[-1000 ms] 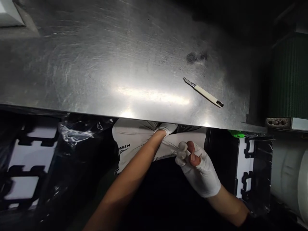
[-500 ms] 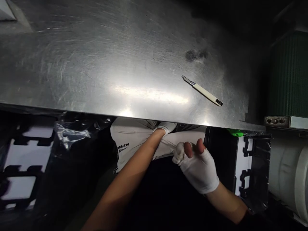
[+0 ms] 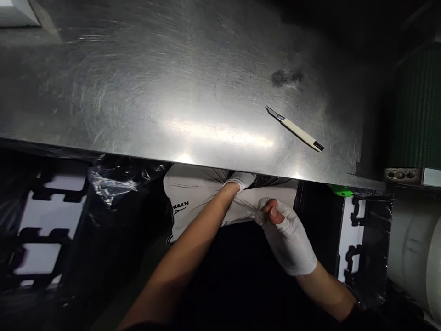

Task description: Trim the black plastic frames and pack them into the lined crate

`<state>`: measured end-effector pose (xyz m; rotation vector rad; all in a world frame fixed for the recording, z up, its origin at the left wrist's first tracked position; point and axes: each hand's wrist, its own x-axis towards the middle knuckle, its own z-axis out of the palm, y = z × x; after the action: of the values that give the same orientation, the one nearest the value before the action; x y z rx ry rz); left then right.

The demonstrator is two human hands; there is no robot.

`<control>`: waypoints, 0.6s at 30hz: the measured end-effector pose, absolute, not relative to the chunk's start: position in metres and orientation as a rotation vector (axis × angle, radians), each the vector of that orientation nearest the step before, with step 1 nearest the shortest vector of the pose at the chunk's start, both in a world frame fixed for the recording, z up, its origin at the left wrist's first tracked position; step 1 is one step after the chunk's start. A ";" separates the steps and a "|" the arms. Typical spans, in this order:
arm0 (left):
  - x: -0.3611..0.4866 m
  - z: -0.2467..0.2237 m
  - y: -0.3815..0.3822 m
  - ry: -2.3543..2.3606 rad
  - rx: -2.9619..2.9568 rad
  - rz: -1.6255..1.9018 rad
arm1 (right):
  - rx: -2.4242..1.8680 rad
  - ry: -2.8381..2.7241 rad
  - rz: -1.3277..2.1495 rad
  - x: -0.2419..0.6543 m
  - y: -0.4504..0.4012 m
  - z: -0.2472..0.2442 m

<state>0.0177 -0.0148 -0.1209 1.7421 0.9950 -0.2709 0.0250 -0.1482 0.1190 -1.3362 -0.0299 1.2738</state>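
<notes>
R hand [image 3: 287,236] pinched in, tbl [image 3: 138,101] part-hiding L hand [image 3: 244,179], knife [image 3: 300,132] atop

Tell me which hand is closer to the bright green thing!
Right. The right hand is left of the green thing and lower in view; the left hand is farther left, partly hidden by the table edge.

Scratched metal table [image 3: 138,92]; cream-handled knife [image 3: 299,132] on it; dark patch [image 3: 286,78] near blade, possibly stain.
</notes>
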 end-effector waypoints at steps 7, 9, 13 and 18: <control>0.018 -0.120 -0.016 0.970 1.739 -0.239 | -1.628 -0.356 1.086 0.028 -0.158 0.122; 0.018 -0.120 -0.017 0.965 1.739 -0.226 | -1.669 -0.419 1.008 0.029 -0.157 0.126; 0.017 -0.119 -0.018 0.951 1.736 -0.204 | -1.726 -0.577 0.869 0.030 -0.155 0.132; 0.017 -0.115 -0.016 0.945 1.732 -0.186 | -1.789 -0.782 0.683 0.031 -0.156 0.133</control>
<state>0.0173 -0.0164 -0.1151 1.7324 0.9449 -0.1864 0.0305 -0.1565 0.1330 -1.7887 -0.7816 0.6829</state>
